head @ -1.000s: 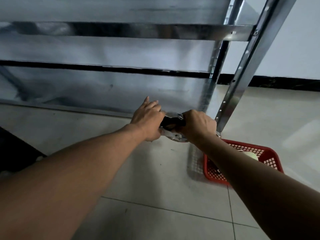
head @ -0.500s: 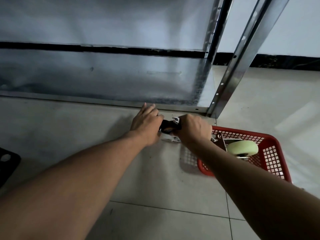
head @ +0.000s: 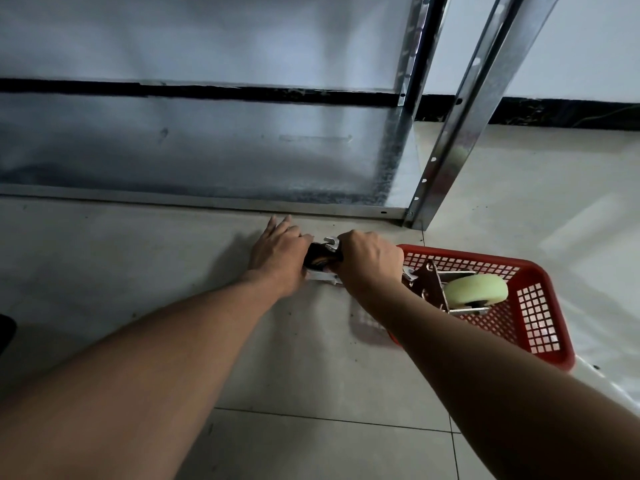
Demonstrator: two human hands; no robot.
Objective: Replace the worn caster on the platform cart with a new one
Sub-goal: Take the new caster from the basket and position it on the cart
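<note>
Worn caster (head: 320, 259): dark wheel, apparently off the cart (head: 207, 150), low at the floor (head: 277, 358), just beside the basket (head: 540, 268).
Hands: right hand (head: 370, 263) curled round it; left hand (head: 280, 258) flat against it, fingers straight.
Step, judged: setting it down.
Next: lift the new caster (head: 476, 289) from the basket.

Pale floor tiles (head: 311, 375) meet a white wall (head: 571, 46) with black baseboard (head: 554, 114).

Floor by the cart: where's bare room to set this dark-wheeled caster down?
Free: tile left of the left hand, along the cart's bottom rail; tile between the cart post and the red basket. Crowded: the right hand, gripping the dark-wheeled caster, beside the basket holding a pale-wheeled caster.
</note>
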